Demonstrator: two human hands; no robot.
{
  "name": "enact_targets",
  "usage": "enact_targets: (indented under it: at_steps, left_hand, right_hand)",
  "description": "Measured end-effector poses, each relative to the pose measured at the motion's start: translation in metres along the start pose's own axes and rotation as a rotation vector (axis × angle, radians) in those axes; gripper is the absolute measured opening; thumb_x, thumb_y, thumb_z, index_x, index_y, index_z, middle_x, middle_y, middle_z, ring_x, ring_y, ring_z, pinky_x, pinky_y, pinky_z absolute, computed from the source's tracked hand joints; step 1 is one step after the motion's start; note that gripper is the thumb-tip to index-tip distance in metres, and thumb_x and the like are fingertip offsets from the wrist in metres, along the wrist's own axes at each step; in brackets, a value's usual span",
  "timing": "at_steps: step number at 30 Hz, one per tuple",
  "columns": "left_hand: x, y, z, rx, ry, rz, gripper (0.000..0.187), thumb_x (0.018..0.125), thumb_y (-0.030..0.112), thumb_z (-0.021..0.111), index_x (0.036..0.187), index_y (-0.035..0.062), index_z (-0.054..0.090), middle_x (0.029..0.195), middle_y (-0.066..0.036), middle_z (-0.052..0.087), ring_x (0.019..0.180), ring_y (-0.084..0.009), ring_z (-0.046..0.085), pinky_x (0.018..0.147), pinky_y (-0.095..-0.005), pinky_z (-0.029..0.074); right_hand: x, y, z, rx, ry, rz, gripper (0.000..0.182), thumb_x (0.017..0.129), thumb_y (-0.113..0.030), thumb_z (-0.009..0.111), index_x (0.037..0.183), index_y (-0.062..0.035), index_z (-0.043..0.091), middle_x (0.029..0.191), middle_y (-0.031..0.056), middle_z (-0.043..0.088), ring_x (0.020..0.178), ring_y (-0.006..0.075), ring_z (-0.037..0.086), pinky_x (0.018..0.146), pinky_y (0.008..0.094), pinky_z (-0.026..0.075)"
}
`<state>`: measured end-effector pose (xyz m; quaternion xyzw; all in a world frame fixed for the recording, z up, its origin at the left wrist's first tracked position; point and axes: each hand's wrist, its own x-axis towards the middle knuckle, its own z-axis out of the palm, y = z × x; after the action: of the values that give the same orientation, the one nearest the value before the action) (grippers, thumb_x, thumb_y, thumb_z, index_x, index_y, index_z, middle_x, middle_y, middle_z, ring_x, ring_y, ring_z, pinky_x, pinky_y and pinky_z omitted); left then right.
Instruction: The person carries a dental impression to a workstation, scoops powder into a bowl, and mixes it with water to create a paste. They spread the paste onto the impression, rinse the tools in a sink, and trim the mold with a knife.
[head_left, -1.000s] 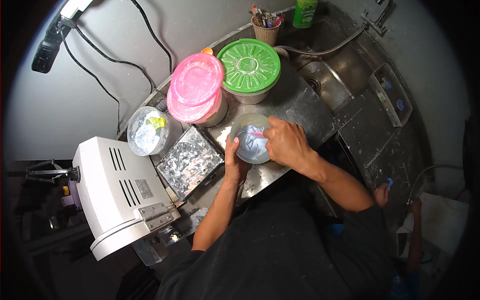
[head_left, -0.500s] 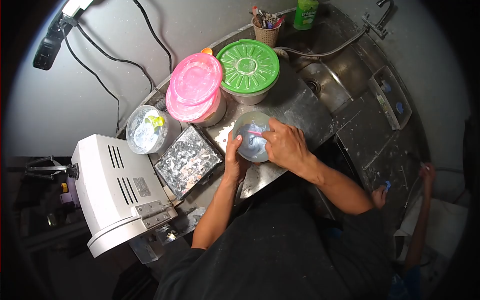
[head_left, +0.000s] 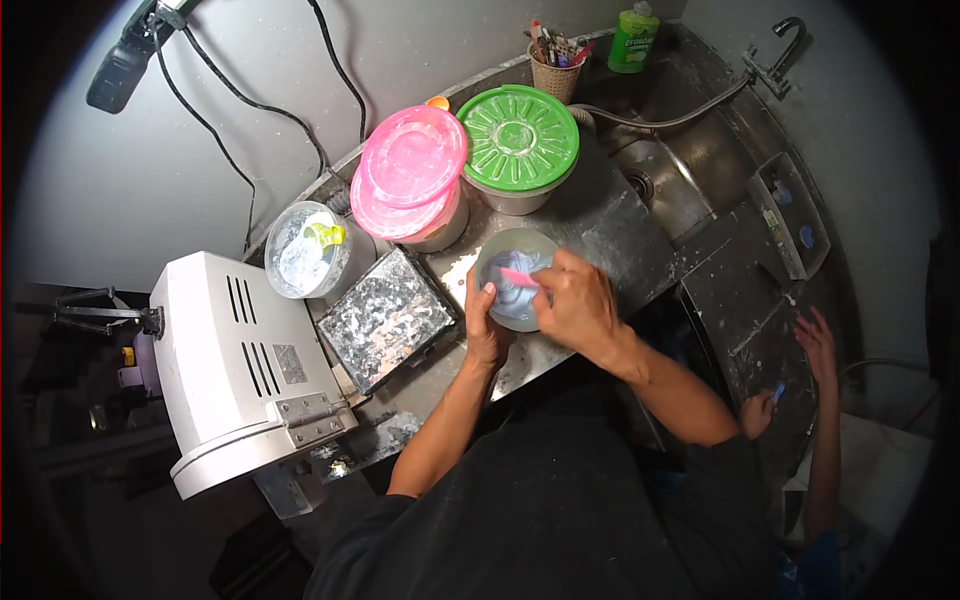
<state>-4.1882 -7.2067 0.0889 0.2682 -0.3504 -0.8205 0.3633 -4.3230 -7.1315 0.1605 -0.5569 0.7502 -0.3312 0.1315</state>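
Observation:
A small pale mixing bowl (head_left: 510, 252) with bluish-white paste in it stands on the steel counter (head_left: 610, 215). My left hand (head_left: 484, 325) grips the bowl's near-left side. My right hand (head_left: 577, 305) is closed on a pink spatula (head_left: 518, 277) whose blade lies in the paste. The spatula's handle is hidden inside my fist.
Behind the bowl stand a pink-lidded tub (head_left: 410, 175) and a green-lidded tub (head_left: 518, 140). A clear container (head_left: 305, 250), a speckled square block (head_left: 385, 318) and a white machine (head_left: 235, 370) lie to the left. A sink (head_left: 665, 170) is at right. Another person's hands (head_left: 815, 345) reach in at far right.
My right hand has drawn the pink spatula back across the bowl, stirring the paste. My left hand still holds the bowl. The other person's hand at right has risen toward the counter.

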Motion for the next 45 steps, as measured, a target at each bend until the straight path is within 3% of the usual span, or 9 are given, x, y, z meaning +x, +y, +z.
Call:
enact_targets:
  at_steps: [3,6,9,12,15,31,38,41,45]
  left_hand:
    - [0.000,0.006,-0.003,-0.012,-0.037,-0.088,0.059,0.089,0.040,0.052,0.135,0.0063,0.038,0.114,-0.012,0.057,0.103,-0.0222,0.060,0.078,-0.0356,0.055]
    - [0.005,-0.004,-0.006,0.026,0.020,-0.025,0.061,0.088,0.042,0.052,0.136,0.0061,0.037,0.115,-0.013,0.056,0.104,-0.0225,0.060,0.078,-0.0367,0.055]
    - [0.004,-0.001,-0.008,-0.111,-0.032,-0.121,0.062,0.088,0.040,0.054,0.136,0.0052,0.038,0.120,-0.013,0.054,0.106,-0.0224,0.059,0.089,-0.0388,0.051]
    - [0.007,0.000,-0.010,-0.090,-0.019,-0.112,0.062,0.088,0.039,0.054,0.137,0.0050,0.038,0.123,-0.013,0.054,0.110,-0.0228,0.057,0.095,-0.0399,0.047]
    - [0.006,0.003,-0.009,-0.074,-0.036,-0.120,0.062,0.088,0.039,0.054,0.137,0.0039,0.038,0.123,-0.013,0.053,0.113,-0.0241,0.055,0.096,-0.0405,0.047]
    - [0.008,-0.002,0.003,-0.040,-0.029,-0.015,0.068,0.083,0.028,0.057,0.143,0.0055,0.033,0.129,-0.014,0.049,0.119,-0.0255,0.050,0.101,-0.0400,0.042]
    - [0.009,-0.008,0.007,-0.009,0.030,0.026,0.063,0.084,0.029,0.056,0.139,0.0055,0.037,0.127,-0.014,0.050,0.119,-0.0252,0.051,0.101,-0.0401,0.042]
    - [0.009,-0.008,0.003,-0.087,-0.002,-0.045,0.064,0.084,0.029,0.056,0.140,0.0056,0.037,0.128,-0.014,0.051,0.118,-0.0249,0.052,0.101,-0.0399,0.042]
    - [0.012,-0.007,0.008,-0.039,0.010,-0.018,0.064,0.085,0.030,0.056,0.140,0.0053,0.037,0.127,-0.013,0.051,0.116,-0.0245,0.052,0.100,-0.0390,0.042]
  right_hand:
    - [0.004,-0.002,-0.011,-0.174,-0.083,0.019,0.017,0.069,-0.008,0.068,0.083,-0.0014,0.074,0.080,0.0146,0.061,0.073,0.0365,0.064,0.068,0.0442,0.053]
    - [0.009,-0.006,-0.012,-0.022,-0.189,-0.078,0.015,0.069,-0.008,0.068,0.082,-0.0014,0.074,0.080,0.0139,0.060,0.075,0.0361,0.065,0.070,0.0456,0.054]
    - [0.015,0.002,-0.009,-0.139,-0.015,-0.063,0.016,0.069,-0.007,0.068,0.083,-0.0033,0.075,0.080,0.0129,0.060,0.075,0.0348,0.065,0.069,0.0445,0.054]
    - [0.014,0.005,-0.012,-0.106,-0.224,-0.149,0.019,0.070,-0.005,0.067,0.087,-0.0049,0.075,0.082,0.0122,0.060,0.073,0.0337,0.065,0.067,0.0437,0.054]
    - [0.015,0.002,-0.007,-0.094,-0.021,-0.147,0.022,0.070,-0.003,0.066,0.089,-0.0064,0.076,0.083,0.0115,0.059,0.071,0.0330,0.064,0.065,0.0431,0.054]
    - [0.006,0.008,-0.010,-0.089,0.088,-0.071,0.019,0.071,-0.001,0.065,0.088,-0.0020,0.073,0.083,0.0136,0.060,0.070,0.0338,0.064,0.061,0.0439,0.053]
    - [0.002,0.012,-0.004,0.062,-0.134,-0.034,0.018,0.070,-0.004,0.066,0.086,-0.0003,0.073,0.087,0.0164,0.062,0.074,0.0388,0.065,0.067,0.0505,0.053]
    - [0.005,0.012,-0.004,-0.073,0.018,0.007,0.016,0.070,-0.005,0.065,0.083,-0.0001,0.073,0.080,0.0166,0.061,0.073,0.0377,0.064,0.068,0.0465,0.052]
    - [0.009,0.008,-0.018,-0.041,-0.118,-0.085,0.014,0.070,-0.006,0.066,0.081,-0.0013,0.073,0.082,0.0150,0.061,0.071,0.0352,0.063,0.067,0.0450,0.053]
